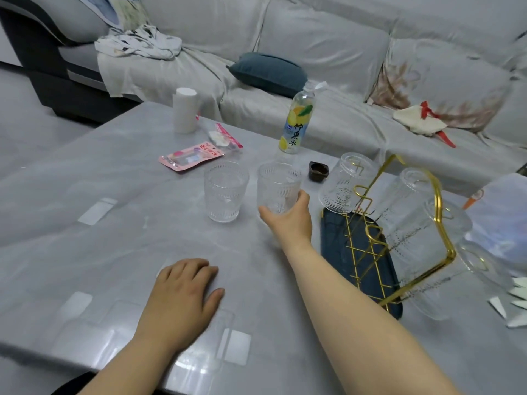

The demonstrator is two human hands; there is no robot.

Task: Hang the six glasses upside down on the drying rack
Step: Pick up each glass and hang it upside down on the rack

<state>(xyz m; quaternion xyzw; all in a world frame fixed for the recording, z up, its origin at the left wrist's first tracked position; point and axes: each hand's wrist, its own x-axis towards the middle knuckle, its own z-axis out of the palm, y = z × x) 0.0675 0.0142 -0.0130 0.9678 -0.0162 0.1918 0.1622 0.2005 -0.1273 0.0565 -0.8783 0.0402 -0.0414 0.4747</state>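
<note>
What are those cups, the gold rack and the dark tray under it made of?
The cups look like clear pressed glass: see-through, with embossed patterns. The gold rack seems to be thin metal wire with a shiny gold finish. The dark tray looks matte dark blue, possibly plastic or coated metal; I can't tell which.

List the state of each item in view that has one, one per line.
Right hand: gripping the nearer glass, upright.
Left hand: flat on table, empty.
Other glass: upright, untouched.
Drying rack: holds inverted glasses; count unclear.
Bottle: upright, capped.
</note>
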